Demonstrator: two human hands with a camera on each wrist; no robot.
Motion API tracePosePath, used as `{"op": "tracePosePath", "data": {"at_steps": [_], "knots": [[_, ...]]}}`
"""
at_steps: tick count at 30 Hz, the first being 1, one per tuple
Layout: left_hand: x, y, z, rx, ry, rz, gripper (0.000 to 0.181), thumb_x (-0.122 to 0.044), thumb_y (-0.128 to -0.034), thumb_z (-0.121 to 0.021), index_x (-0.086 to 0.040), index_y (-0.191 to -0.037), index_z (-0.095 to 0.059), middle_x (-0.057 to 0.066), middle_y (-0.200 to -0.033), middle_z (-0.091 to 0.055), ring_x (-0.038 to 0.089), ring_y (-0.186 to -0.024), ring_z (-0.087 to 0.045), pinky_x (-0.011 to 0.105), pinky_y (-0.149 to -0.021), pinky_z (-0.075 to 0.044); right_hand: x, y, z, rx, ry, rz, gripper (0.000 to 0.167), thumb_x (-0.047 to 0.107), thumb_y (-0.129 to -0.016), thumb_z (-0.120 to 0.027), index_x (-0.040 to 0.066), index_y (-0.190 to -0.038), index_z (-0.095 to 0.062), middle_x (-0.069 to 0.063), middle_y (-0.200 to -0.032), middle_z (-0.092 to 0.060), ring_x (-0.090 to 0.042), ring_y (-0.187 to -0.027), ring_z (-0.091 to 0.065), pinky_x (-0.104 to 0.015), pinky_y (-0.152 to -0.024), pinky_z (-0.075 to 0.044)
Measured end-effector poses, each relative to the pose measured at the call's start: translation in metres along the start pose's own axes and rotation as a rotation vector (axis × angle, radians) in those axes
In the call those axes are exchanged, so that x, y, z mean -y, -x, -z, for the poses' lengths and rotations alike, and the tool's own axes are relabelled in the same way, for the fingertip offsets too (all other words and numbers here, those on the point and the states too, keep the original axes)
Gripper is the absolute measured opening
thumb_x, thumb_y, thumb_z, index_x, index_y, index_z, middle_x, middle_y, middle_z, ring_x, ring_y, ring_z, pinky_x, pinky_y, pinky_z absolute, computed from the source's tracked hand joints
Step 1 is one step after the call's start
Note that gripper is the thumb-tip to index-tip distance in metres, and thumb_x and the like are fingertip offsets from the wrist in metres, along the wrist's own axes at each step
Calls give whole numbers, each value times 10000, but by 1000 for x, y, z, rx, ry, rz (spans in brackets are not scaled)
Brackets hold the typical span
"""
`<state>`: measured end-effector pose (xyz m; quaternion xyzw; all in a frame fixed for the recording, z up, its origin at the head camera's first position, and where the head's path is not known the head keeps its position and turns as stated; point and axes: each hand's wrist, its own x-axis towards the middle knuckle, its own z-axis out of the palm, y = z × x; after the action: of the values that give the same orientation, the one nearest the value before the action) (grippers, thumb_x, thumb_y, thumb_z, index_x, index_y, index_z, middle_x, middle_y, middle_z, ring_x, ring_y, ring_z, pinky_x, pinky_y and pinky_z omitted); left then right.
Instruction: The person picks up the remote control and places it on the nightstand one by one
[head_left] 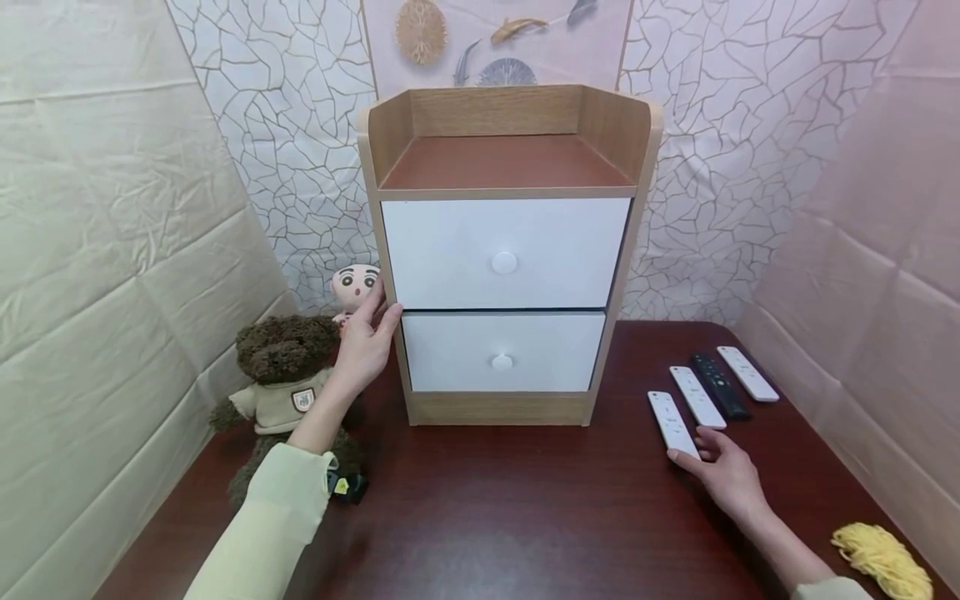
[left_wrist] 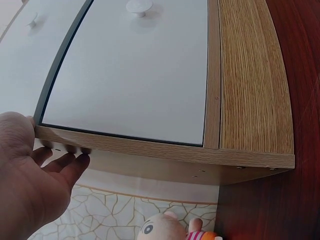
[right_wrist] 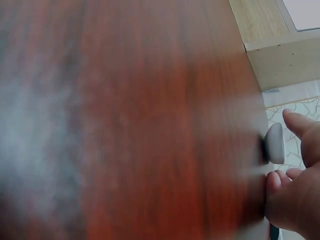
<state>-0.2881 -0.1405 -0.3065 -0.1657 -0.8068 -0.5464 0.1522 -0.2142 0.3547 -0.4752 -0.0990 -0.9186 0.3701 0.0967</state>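
A wooden two-drawer cabinet [head_left: 495, 408] with white fronts stands upright, both drawers closed. My left hand [head_left: 363, 350] grips its left side edge, thumb at the front and fingertips against the side panel; the left wrist view shows this hand [left_wrist: 30, 175] on the cabinet [left_wrist: 255, 75]. At the right, my right hand [head_left: 727, 479] is at the near end of the leftmost white remote [head_left: 672, 423]. In the right wrist view, the remote's end [right_wrist: 275, 144] shows between the spread thumb and curved fingers of that hand [right_wrist: 300, 185]; contact is unclear.
Beside that remote lie another white remote [head_left: 697, 397], a black remote [head_left: 720, 387] and a third white one [head_left: 747, 374]. Yellow yarn [head_left: 883, 560] is at the right front. Left of the cabinet are a brown plush toy [head_left: 288, 350] and a pale-headed doll [head_left: 352, 285].
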Motion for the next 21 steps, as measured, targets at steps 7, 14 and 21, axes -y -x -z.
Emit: {"op": "tracePosePath", "data": {"at_steps": [7, 14, 21], "knots": [[-4, 2, 0, -5, -7, 0, 591, -163, -1121, -443, 16, -1620, -183, 213, -1665, -190, 361, -1487, -316, 423, -1177, -385, -3, -3, -5, -33, 34, 24, 809, 347, -870, -835, -164, -1392, -487, -353, -1248, -616, -439, -1093, -625, -442, -852, -504], [14, -7, 0, -5, -25, -8, 595, -166, -1121, -442, 8, -1624, -175, 211, -1665, -187, 366, -1482, -326, 437, -1175, -386, -7, -5, -8, -75, 74, 44, 791, 368, -826, -868, -166, -1323, -563, -309, -1135, -673, -389, -988, -644, -398, -771, -502], [41, -18, 0, -15, -36, -45, 619, -250, -1115, -474, -72, -1639, -196, 134, -1673, -208, 316, -1472, -361, 415, -1150, -423, -8, -3, -5, -68, 88, -5, 747, 405, -847, -842, -145, -1292, -605, -333, -1180, -663, -483, -1053, -607, -564, -881, -489]]}}
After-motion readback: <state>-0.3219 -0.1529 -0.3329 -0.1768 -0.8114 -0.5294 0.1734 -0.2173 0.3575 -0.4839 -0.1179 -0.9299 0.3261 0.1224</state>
